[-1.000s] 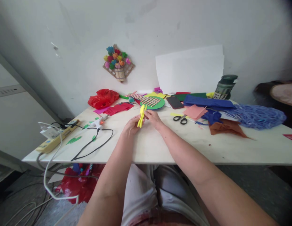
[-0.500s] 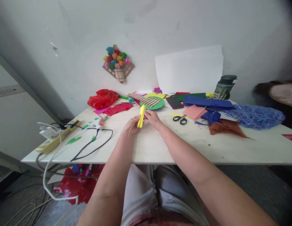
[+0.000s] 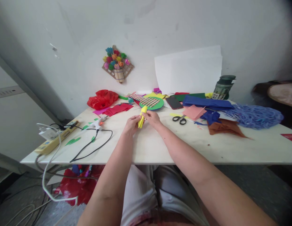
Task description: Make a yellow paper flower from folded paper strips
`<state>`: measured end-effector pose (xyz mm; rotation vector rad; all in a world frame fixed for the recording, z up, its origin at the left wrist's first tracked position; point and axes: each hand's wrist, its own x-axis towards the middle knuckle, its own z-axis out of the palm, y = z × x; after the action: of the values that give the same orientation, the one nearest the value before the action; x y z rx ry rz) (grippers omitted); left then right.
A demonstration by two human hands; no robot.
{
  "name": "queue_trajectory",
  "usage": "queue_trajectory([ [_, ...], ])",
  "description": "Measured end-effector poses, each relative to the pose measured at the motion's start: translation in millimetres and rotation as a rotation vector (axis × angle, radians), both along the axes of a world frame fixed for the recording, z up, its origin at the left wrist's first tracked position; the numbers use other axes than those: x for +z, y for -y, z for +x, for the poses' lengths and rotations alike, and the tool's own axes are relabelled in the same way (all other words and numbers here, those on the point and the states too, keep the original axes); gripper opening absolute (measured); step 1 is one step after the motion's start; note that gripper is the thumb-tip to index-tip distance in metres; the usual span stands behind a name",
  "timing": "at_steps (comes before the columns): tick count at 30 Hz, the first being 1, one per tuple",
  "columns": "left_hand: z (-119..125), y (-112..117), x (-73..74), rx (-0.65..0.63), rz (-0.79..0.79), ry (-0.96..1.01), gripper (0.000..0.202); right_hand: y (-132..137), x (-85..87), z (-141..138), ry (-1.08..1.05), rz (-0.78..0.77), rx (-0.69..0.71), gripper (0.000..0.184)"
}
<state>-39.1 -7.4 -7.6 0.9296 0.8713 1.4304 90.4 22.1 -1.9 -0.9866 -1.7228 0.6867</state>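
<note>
A folded piece of yellow paper (image 3: 142, 116) stands upright over the white table (image 3: 160, 147), held between both hands. My left hand (image 3: 131, 124) pinches its lower left side with closed fingers. My right hand (image 3: 152, 118) grips it from the right, fingers closed on the paper. Black scissors (image 3: 179, 119) lie just right of my right hand. A green paper disc with woven strips (image 3: 151, 102) sits right behind the hands.
A glue gun (image 3: 98, 123) with black cord and a power strip (image 3: 55, 140) lie at left. Red bag (image 3: 102, 98), red paper, phone (image 3: 174, 102), blue, pink and brown papers, blue netting (image 3: 254, 116) and a dark bottle (image 3: 222, 87) crowd the back. A paper flower craft (image 3: 117, 62) hangs on the wall.
The yellow paper looks shorter and more bunched between my fingers. Both hands have stayed in nearly the same place above the table.
</note>
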Motion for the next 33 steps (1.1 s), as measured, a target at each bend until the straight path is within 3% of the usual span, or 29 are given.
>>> queue_trajectory([
  [9,3,3,4.2,0.107,0.065,-0.069,0.047,-4,-4.4,-2,-0.113,0.029,-0.004,0.031],
  [11,4,5,6.6,0.048,0.026,-0.054,0.048,-4,-4.2,-3,-0.102,0.046,-0.017,0.031],
  [15,3,8,8.8,-0.156,0.02,-0.069,0.028,-2,-3.1,-1,-0.076,0.095,-0.039,0.033],
  [18,3,8,8.3,-0.193,0.045,-0.094,0.026,-2,-1.6,0,-0.069,0.123,-0.029,0.035],
  [25,6,6,8.7,0.027,0.085,-0.203,0.032,-5,-3.3,2,-0.054,0.119,-0.035,0.035],
  [33,13,9,10.3,0.17,0.158,-0.39,0.033,-3,0.4,8,-0.211,-0.172,0.115,0.036],
])
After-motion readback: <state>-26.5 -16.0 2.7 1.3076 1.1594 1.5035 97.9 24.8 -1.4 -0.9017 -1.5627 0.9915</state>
